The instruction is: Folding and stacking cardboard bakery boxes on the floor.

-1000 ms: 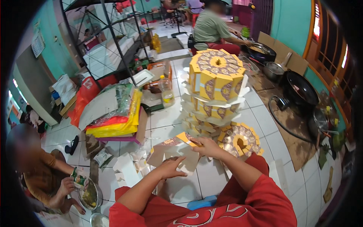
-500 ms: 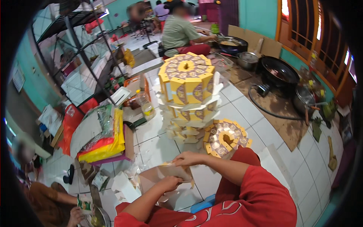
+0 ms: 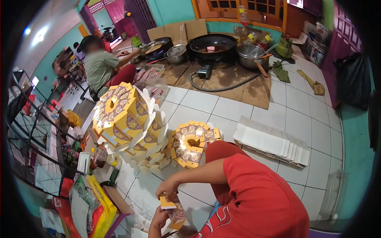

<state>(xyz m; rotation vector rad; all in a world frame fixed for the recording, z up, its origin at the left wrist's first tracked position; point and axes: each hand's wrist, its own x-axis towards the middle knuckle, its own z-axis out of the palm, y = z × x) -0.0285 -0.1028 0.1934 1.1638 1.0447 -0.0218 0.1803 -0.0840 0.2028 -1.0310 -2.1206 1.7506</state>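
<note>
Both my hands work on a small yellow and purple patterned cardboard box (image 3: 178, 214) in front of my lap, partly folded. My right hand (image 3: 168, 188) is closed on its upper end, by a yellow flap. Lower down, my left hand (image 3: 159, 218) grips its side, partly hidden near the lower edge of the head view. Just beyond, a ring of similar boxes (image 3: 183, 146) lies on the tiles. Left of that ring rises a tall stack of the same boxes (image 3: 125, 115), arranged in rings with white flaps sticking out.
A pile of white card pieces (image 3: 264, 139) lies on the right. Beyond, a black wok (image 3: 212, 44), pots and a gas hose (image 3: 226, 89) rest on brown cardboard. A person in a green shirt (image 3: 97, 65) sits at the far left. Plastic packs (image 3: 95, 190) are piled near left.
My view has swung to the right. The cardboard, earlier spread with its plain inside showing, is now folded more into a box with its printed side visible. My hands have come closer together.
</note>
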